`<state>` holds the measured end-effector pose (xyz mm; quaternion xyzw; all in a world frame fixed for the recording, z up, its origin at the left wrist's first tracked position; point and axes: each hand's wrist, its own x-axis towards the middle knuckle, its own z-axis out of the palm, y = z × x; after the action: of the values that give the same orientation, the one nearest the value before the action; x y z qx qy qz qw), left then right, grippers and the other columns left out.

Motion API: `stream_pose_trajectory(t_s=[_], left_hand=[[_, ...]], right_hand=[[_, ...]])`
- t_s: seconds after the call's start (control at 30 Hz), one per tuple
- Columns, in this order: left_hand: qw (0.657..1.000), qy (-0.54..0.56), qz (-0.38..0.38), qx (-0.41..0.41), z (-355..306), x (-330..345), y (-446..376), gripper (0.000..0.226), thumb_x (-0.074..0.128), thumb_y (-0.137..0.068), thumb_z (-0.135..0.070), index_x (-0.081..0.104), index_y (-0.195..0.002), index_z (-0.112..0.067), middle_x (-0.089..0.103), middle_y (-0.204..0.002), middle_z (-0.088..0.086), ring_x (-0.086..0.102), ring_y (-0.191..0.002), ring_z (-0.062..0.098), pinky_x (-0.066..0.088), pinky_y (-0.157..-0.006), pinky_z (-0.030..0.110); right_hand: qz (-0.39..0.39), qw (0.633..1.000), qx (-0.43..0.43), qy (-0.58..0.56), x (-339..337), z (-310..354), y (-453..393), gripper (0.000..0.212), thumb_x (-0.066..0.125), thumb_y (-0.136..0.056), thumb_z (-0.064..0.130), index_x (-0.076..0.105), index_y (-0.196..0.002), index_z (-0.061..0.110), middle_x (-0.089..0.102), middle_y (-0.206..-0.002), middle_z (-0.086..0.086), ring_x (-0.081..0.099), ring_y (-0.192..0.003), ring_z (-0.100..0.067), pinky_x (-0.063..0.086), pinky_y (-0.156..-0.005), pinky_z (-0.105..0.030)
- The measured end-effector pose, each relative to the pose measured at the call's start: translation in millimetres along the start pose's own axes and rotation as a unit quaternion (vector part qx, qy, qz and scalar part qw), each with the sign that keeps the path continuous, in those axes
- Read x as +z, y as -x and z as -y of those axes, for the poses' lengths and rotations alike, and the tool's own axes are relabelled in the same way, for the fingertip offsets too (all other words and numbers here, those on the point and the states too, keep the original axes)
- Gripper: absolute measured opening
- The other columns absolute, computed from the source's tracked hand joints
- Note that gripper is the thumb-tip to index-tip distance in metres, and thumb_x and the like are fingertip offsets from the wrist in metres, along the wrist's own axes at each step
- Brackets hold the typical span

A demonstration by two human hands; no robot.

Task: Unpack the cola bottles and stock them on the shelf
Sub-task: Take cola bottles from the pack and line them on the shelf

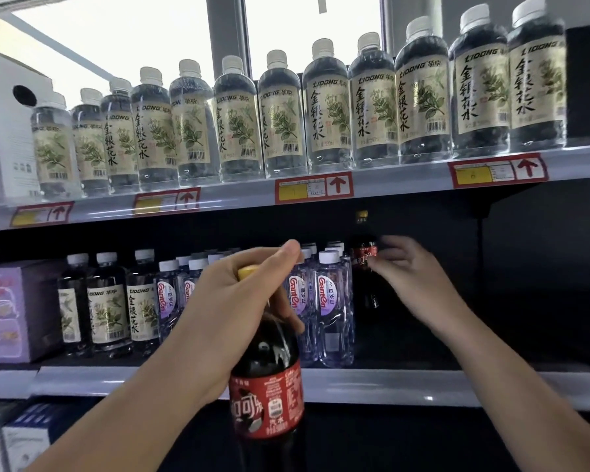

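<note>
My left hand [239, 287] grips the neck and yellow cap of a dark cola bottle [269, 396] with a red label, held upright in front of the middle shelf [389, 386]. A second cola bottle [363, 264] stands deep on that shelf, to the right of the water bottles. My right hand [409, 277] reaches in beside it, fingertips touching its red label, fingers loosely bent. The lower part of that bottle is lost in the dark.
Clear Ganten water bottles [327, 301] and herbal-water bottles [109, 301] fill the middle shelf's left half, beside a purple box [11, 311]. The shelf space right of the cola bottle is dark. The top shelf [252, 195] carries a long row of herbal-water bottles [324, 107].
</note>
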<state>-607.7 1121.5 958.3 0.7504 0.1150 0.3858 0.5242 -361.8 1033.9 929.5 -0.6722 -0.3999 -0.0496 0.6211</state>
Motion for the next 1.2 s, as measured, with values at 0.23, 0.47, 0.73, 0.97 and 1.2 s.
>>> stream_pose_trajectory(t_s=[0.23,0.47,0.73,0.97,1.2], left_hand=[[0.996,0.080,0.041,0.008,-14,21,-12,0.030,0.068,-0.083,-0.051,0.081,-0.092,-0.026,0.060,-0.061,0.007,0.070,-0.063,0.029,0.058,-0.062,0.034],[0.988,0.117,0.103,0.001,-23,40,-14,0.038,0.066,-0.082,-0.053,0.079,-0.104,-0.024,0.056,-0.057,0.001,0.069,-0.062,0.029,0.055,-0.062,0.034],[0.981,0.100,0.165,-0.016,-31,46,-19,0.043,0.069,-0.075,-0.053,0.078,-0.106,-0.025,0.061,-0.062,0.000,0.072,-0.068,0.025,0.055,-0.069,0.034],[0.996,0.067,0.048,0.042,-31,58,-15,0.029,0.070,-0.089,-0.046,0.071,-0.077,-0.019,0.061,-0.059,0.001,0.070,-0.063,0.027,0.053,-0.069,0.036],[0.997,0.055,-0.009,0.059,-34,70,-19,0.033,0.070,-0.089,-0.046,0.067,-0.072,-0.018,0.064,-0.059,0.002,0.068,-0.059,0.022,0.060,-0.074,0.039]], right_hand=[[0.311,0.939,0.012,-0.148,6,44,110,0.047,0.072,-0.093,0.043,0.059,-0.137,0.030,0.070,-0.132,0.007,0.065,-0.125,-0.011,0.049,-0.111,-0.040],[0.376,0.906,0.044,-0.192,-1,38,122,0.044,0.071,-0.087,0.015,0.069,-0.123,0.040,0.072,-0.121,0.005,0.068,-0.111,-0.012,0.053,-0.100,-0.029],[0.294,0.944,0.034,-0.149,-2,41,134,0.045,0.079,-0.090,0.013,0.063,-0.127,0.033,0.075,-0.111,0.008,0.071,-0.104,-0.006,0.054,-0.091,-0.023],[0.233,0.970,0.017,-0.066,-4,48,142,0.050,0.081,-0.087,0.036,0.056,-0.129,0.048,0.071,-0.121,0.015,0.066,-0.115,-0.001,0.052,-0.104,-0.032],[0.064,0.985,-0.055,0.151,6,59,145,0.080,0.079,-0.064,0.072,0.033,-0.128,0.057,0.056,-0.120,0.029,0.063,-0.102,0.008,0.056,-0.090,-0.022]])
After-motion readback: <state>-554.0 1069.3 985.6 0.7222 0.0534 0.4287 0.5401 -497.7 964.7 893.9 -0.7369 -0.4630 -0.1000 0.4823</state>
